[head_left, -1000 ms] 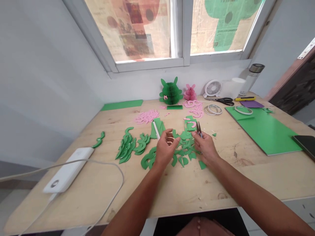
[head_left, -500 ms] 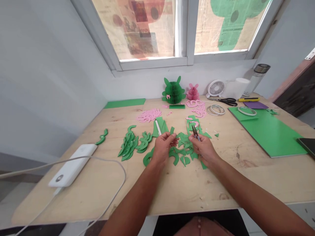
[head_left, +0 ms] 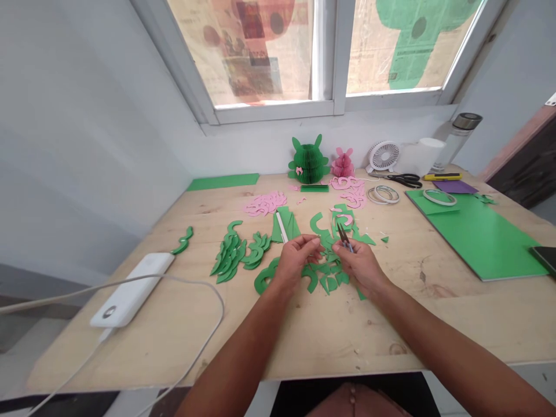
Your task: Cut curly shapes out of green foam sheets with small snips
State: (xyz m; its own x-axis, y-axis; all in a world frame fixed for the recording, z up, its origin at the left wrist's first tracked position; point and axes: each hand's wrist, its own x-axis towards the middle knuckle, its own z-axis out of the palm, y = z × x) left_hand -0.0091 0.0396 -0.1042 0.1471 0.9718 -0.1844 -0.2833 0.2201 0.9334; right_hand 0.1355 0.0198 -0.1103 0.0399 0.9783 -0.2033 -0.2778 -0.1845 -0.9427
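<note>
My left hand [head_left: 299, 256] is pinched near the middle of the table, its fingertips on a curved green paper piece [head_left: 317, 225] that sticks up beyond them. Small scissors [head_left: 344, 236] are gripped in my right hand [head_left: 359, 265], blades pointing away from me and slightly parted. Between and below the hands lie green paper scraps [head_left: 330, 282]. A white pen [head_left: 281, 226] rests on folded green paper [head_left: 292, 223] beyond my left hand. To its left are piles of cut green curved pieces [head_left: 228, 255].
A white power bank [head_left: 132, 289] with a cable [head_left: 222, 307] lies at left. Behind stand green [head_left: 308, 161] and pink [head_left: 343, 163] paper figures, a small fan [head_left: 384, 156] and a bottle [head_left: 456, 142]. Black scissors [head_left: 406, 179], tape rolls [head_left: 383, 194] and green sheets [head_left: 482, 243] lie at right.
My left hand has moved slightly right, toward the scissors. The green piece in it has turned, so its curved shape now shows. My right hand has barely moved.
</note>
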